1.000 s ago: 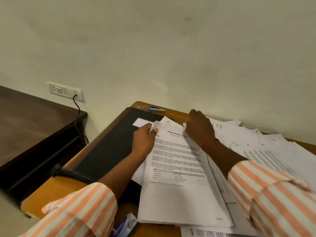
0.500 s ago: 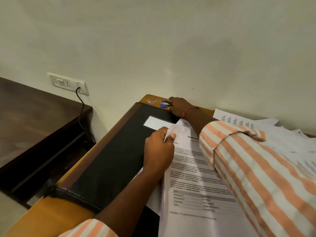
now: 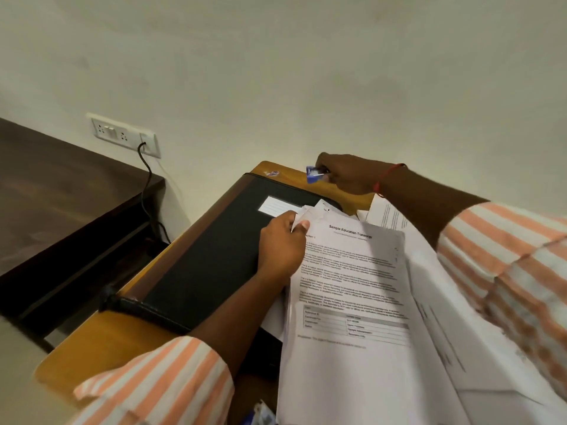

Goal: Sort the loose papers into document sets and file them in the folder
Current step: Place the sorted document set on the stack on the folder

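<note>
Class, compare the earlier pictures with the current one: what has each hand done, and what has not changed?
The right hand left the printed white sheets, reached to the wooden desk's far corner and took hold of the small blue stapler lying there. The left hand kept pinching the sheets' top left corner; the black folder stayed flat on the desk.
</note>
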